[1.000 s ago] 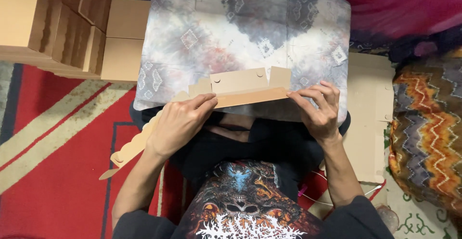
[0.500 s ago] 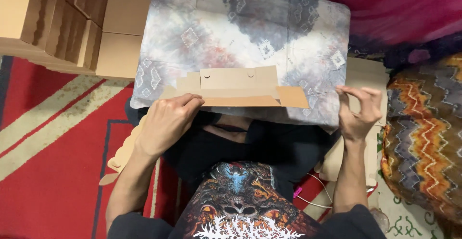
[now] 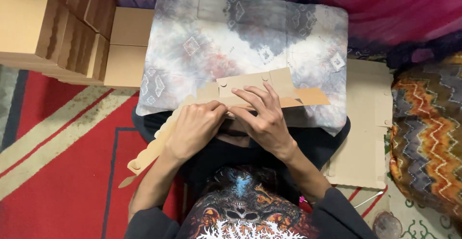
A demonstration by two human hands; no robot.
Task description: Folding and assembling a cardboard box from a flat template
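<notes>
While both hands meet at centre, left hand (image 3: 195, 128) curls its fingers together over the flat brown cardboard box blank (image 3: 250, 92); right hand (image 3: 262, 118) presses spread fingers on it. Blank lies on grey tie-dye cushion (image 3: 240, 37). Stacked brown cartons (image 3: 53, 32) at ten o'clock; flat cardboard sheets (image 3: 365, 128) at three.

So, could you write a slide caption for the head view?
Both hands, left hand and right hand, press a flat cardboard box blank on a tie-dye cushion.
</notes>
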